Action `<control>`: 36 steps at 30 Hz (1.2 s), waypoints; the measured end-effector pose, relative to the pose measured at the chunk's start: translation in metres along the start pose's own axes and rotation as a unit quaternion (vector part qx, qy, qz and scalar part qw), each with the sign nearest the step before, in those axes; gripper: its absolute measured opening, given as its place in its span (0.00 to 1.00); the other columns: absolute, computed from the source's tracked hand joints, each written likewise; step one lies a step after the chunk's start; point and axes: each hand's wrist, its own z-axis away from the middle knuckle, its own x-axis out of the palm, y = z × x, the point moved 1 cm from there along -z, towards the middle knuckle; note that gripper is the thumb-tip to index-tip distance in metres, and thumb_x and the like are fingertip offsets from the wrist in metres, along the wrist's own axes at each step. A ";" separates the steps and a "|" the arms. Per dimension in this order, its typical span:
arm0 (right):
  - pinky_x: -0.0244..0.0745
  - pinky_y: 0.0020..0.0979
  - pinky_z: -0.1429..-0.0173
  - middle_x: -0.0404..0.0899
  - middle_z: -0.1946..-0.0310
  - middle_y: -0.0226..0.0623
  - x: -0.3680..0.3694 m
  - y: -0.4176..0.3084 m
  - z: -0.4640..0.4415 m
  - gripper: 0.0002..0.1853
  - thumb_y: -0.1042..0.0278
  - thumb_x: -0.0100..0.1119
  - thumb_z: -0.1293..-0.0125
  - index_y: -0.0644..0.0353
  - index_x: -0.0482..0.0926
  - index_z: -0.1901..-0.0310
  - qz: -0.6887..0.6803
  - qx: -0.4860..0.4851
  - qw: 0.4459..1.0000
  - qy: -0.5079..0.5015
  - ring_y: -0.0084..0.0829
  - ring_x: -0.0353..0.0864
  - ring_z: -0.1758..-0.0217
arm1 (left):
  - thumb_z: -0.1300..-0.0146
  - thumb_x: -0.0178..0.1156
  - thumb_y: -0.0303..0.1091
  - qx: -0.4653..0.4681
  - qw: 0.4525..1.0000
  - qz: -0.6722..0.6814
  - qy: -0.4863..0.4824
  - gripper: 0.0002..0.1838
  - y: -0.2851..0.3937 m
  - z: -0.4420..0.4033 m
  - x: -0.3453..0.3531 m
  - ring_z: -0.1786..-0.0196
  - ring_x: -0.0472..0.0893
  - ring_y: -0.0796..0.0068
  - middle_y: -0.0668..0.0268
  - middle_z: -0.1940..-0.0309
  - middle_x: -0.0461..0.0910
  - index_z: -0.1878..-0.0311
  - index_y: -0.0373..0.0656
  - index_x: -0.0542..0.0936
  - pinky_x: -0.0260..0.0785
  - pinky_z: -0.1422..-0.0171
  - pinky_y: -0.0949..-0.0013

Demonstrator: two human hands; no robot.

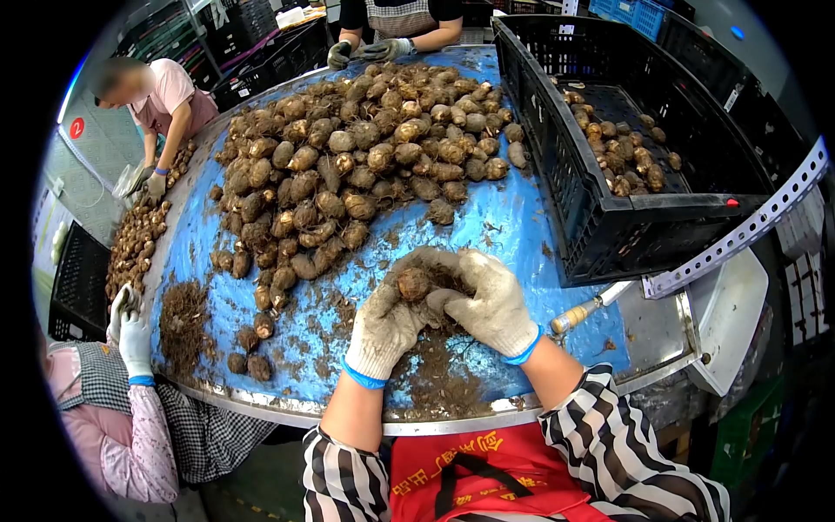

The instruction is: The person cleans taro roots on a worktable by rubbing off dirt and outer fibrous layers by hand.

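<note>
A small round brown taro [413,284] shows between the fingers of my left hand [387,322], which is closed around it. My right hand [489,304] is pressed up against the left, its fingers and thumb curled in. Something dark and fibrous lies between the two palms; the right fingers hide most of it. Both hands wear soiled white gloves with blue bands at the wrists. Beyond them rises a large pile of hairy taros [348,165] on a blue plastic sheet [474,230]. Soil and root scraps [439,374] lie below my hands.
A black crate [600,204] with some taros stands at the right. Near it rests a wooden-handled knife [576,317]. A clump of roots [183,326] lies left. Co-workers' gloved hands [130,335] are along the left side and far edge. A perforated metal strip [739,217] slants at right.
</note>
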 end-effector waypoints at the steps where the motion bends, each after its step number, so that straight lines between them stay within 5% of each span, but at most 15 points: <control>1: 0.77 0.43 0.57 0.79 0.69 0.42 0.000 0.001 0.001 0.14 0.71 0.71 0.45 0.63 0.84 0.56 0.007 -0.014 1.000 0.005 0.47 0.80 0.64 | 0.29 0.60 0.50 -0.002 1.000 -0.014 0.009 0.34 0.000 0.000 -0.001 0.45 0.83 0.53 0.47 0.43 0.80 0.32 0.30 0.70 0.83 0.49 0.57; 3: 0.76 0.43 0.57 0.80 0.69 0.42 0.002 0.005 0.002 0.14 0.71 0.71 0.45 0.62 0.85 0.56 0.022 -0.042 0.999 0.014 0.47 0.80 0.64 | 0.31 0.63 0.52 -0.006 0.999 -0.041 0.027 0.36 -0.001 -0.002 -0.006 0.47 0.85 0.54 0.48 0.43 0.80 0.32 0.31 0.70 0.85 0.52 0.61; 6: 0.76 0.43 0.57 0.80 0.69 0.42 0.001 0.009 0.003 0.15 0.70 0.71 0.45 0.61 0.85 0.54 0.007 -0.031 0.999 0.019 0.46 0.80 0.65 | 0.35 0.67 0.54 -0.041 0.996 -0.023 -0.080 0.39 -0.002 -0.010 -0.008 0.51 0.86 0.58 0.50 0.44 0.81 0.33 0.31 0.71 0.85 0.56 0.63; 9: 0.76 0.43 0.57 0.81 0.68 0.41 0.002 0.007 0.003 0.16 0.71 0.69 0.45 0.60 0.86 0.53 -0.051 0.000 0.998 0.032 0.46 0.81 0.65 | 0.35 0.68 0.53 -0.040 0.995 -0.066 -0.060 0.38 0.000 -0.006 -0.003 0.53 0.87 0.62 0.52 0.46 0.82 0.33 0.32 0.72 0.85 0.58 0.64; 18: 0.76 0.44 0.58 0.80 0.69 0.40 -0.001 0.004 0.005 0.12 0.76 0.65 0.44 0.58 0.86 0.57 0.064 -0.086 0.994 -0.004 0.45 0.80 0.66 | 0.32 0.67 0.47 -0.034 0.990 -0.132 0.038 0.33 -0.002 -0.003 -0.010 0.52 0.85 0.64 0.56 0.47 0.82 0.34 0.33 0.72 0.85 0.57 0.62; 21: 0.78 0.42 0.56 0.81 0.67 0.43 0.009 0.003 0.005 0.11 0.78 0.63 0.43 0.59 0.86 0.58 -0.070 0.094 0.993 0.030 0.45 0.82 0.63 | 0.33 0.68 0.47 -0.025 0.995 -0.096 0.003 0.33 -0.002 -0.001 -0.004 0.52 0.86 0.63 0.55 0.49 0.83 0.34 0.32 0.72 0.85 0.56 0.61; 26: 0.80 0.38 0.51 0.84 0.63 0.46 0.005 0.028 0.005 0.10 0.79 0.61 0.38 0.63 0.85 0.56 -0.123 0.195 0.971 0.068 0.44 0.85 0.59 | 0.33 0.68 0.46 -0.009 0.999 0.003 -0.036 0.36 -0.004 -0.001 -0.007 0.50 0.85 0.57 0.52 0.49 0.82 0.31 0.31 0.69 0.84 0.50 0.56; 33: 0.79 0.37 0.51 0.84 0.61 0.46 -0.009 0.000 -0.001 0.13 0.78 0.59 0.39 0.64 0.85 0.53 -0.110 0.108 0.988 -0.008 0.43 0.84 0.58 | 0.33 0.67 0.45 0.008 0.999 -0.002 -0.033 0.39 0.000 -0.004 -0.002 0.47 0.84 0.55 0.50 0.43 0.79 0.28 0.30 0.65 0.84 0.49 0.54; 36: 0.79 0.40 0.52 0.84 0.62 0.44 -0.006 0.000 -0.001 0.15 0.66 0.67 0.40 0.62 0.86 0.53 -0.008 0.095 0.995 -0.029 0.45 0.84 0.58 | 0.32 0.67 0.47 0.008 0.999 -0.021 -0.024 0.39 0.001 -0.004 -0.004 0.47 0.84 0.56 0.50 0.41 0.79 0.28 0.30 0.65 0.85 0.50 0.55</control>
